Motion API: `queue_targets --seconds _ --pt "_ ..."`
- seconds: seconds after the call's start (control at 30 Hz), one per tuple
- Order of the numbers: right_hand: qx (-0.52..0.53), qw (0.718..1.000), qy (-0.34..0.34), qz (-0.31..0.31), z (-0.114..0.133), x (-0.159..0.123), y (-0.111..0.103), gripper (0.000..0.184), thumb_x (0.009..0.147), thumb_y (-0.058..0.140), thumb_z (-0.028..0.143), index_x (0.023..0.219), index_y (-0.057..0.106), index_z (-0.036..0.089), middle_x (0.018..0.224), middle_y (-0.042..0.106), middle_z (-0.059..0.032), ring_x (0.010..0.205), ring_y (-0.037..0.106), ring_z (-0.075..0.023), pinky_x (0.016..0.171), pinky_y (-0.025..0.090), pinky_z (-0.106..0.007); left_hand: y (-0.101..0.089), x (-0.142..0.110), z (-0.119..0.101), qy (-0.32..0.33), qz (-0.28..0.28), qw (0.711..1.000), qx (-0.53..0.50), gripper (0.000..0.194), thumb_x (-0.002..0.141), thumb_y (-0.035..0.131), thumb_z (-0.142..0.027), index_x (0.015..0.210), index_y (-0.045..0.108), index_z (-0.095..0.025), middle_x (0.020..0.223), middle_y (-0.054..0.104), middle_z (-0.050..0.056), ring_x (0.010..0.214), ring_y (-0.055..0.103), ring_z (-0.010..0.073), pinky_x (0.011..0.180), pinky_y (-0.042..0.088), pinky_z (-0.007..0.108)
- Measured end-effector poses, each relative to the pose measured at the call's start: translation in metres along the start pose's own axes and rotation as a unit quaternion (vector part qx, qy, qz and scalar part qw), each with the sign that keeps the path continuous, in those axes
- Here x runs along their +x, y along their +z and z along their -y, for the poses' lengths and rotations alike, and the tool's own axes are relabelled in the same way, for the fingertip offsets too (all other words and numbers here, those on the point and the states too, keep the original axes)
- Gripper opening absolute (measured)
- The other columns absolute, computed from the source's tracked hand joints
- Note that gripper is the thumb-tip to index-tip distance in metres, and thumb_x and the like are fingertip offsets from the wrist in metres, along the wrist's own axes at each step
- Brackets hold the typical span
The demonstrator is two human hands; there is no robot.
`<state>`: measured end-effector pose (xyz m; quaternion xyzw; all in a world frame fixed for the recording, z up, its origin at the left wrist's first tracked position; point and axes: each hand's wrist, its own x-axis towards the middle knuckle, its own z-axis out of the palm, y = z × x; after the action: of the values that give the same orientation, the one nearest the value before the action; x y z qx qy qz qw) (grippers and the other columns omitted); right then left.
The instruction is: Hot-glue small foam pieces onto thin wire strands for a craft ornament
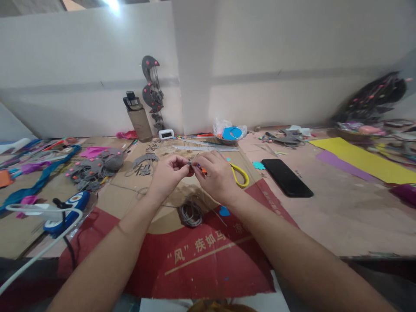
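Note:
Both my hands meet over the middle of a cardboard sheet (130, 195). My left hand (169, 171) is closed in a pinch on a tiny dark piece I cannot name. My right hand (216, 175) is closed too, pinching a small orange bit (203, 169) against the left fingertips. A coil of grey cord (191, 213) lies just below the hands. Yellow-handled scissors (241, 175) rest beside my right hand. A small blue cutout (224, 211) lies near my right wrist.
A black phone (286, 177) lies to the right, with yellow foam sheet (364, 159) and purple sheet beyond it. A water bottle (139, 116), a small white clock (166, 134), rulers and a bowl (230, 133) stand at the back. Grey felt pieces (94, 167) and a glue gun (66, 210) sit left.

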<state>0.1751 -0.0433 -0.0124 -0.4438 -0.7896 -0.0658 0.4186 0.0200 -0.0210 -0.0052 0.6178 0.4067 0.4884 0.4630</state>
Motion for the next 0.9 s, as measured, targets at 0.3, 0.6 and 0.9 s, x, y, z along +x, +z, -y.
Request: queue_targets --seconds 0.3,0.6,0.9 --pt "-0.005 0.998 0.057 -0.023 0.008 0.001 0.004 0.006 0.082 0.055 0.022 0.077 0.056 0.021 0.087 0.063 -0.0061 0.089 0.051 -0.0227 0.077 0.033 -0.037 0.002 -0.002 -0.002 0.002 -0.025 1.0 -0.009 0.014 0.067 0.068 -0.022 0.071 0.058 -0.014 0.064 0.063 -0.001 0.062 0.064 0.0132 0.067 0.055 0.029" --pt "0.138 0.977 0.16 -0.03 0.01 0.003 0.01 0.007 0.08 0.056 0.024 0.074 0.058 0.02 0.077 0.062 -0.0022 0.074 0.053 -0.0164 0.066 0.037 -0.03 0.004 -0.002 0.002 0.024 -0.05 0.998 -0.012 0.013 0.067 0.067 -0.023 0.072 0.06 -0.014 0.065 0.063 0.0 0.062 0.063 0.0131 0.066 0.055 0.029" --pt "0.271 0.922 0.275 -0.019 0.01 0.007 0.015 0.007 0.072 0.052 0.02 0.065 0.053 0.019 0.063 0.056 0.0028 0.06 0.049 -0.0114 0.057 0.036 -0.025 0.005 -0.002 0.0 0.013 -0.037 0.999 -0.03 0.013 0.067 0.068 -0.024 0.073 0.062 -0.013 0.067 0.064 0.001 0.063 0.062 0.0125 0.069 0.054 0.029"
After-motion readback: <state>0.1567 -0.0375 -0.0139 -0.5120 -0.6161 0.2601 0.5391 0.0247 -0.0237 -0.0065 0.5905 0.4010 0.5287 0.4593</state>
